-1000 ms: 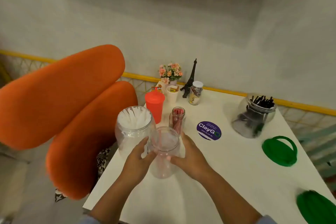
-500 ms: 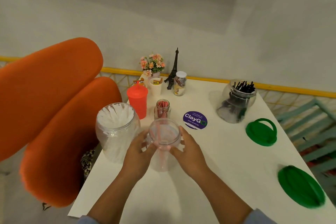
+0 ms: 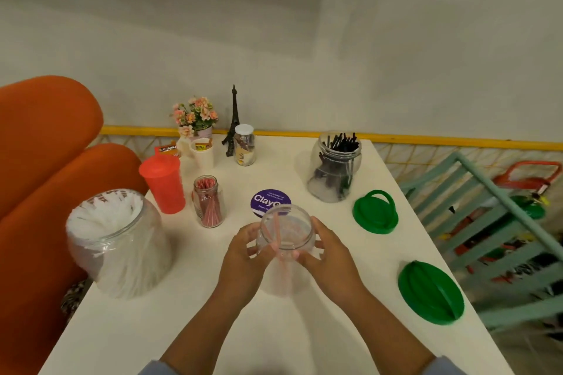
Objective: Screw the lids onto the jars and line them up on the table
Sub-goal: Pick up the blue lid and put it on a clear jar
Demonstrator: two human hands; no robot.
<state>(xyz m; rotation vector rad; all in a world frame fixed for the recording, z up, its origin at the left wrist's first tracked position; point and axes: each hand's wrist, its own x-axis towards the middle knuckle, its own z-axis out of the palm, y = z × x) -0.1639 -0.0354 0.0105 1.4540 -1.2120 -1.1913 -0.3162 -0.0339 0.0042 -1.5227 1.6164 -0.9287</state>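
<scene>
I am gripping the clear jar [image 3: 285,248] between my left hand [image 3: 243,262] and right hand [image 3: 330,259], mid-counter [image 3: 182,329]. It is open-mouthed, smooth-walled, holding a few pink straws. Risk: the slick wall slipping or tipping, spilling the straws. The green lids [image 3: 375,212] are lying well apart to my right.

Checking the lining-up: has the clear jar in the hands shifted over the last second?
Yes. The clear jar moved right; its rim now overlaps the ClayGo sticker.
</scene>
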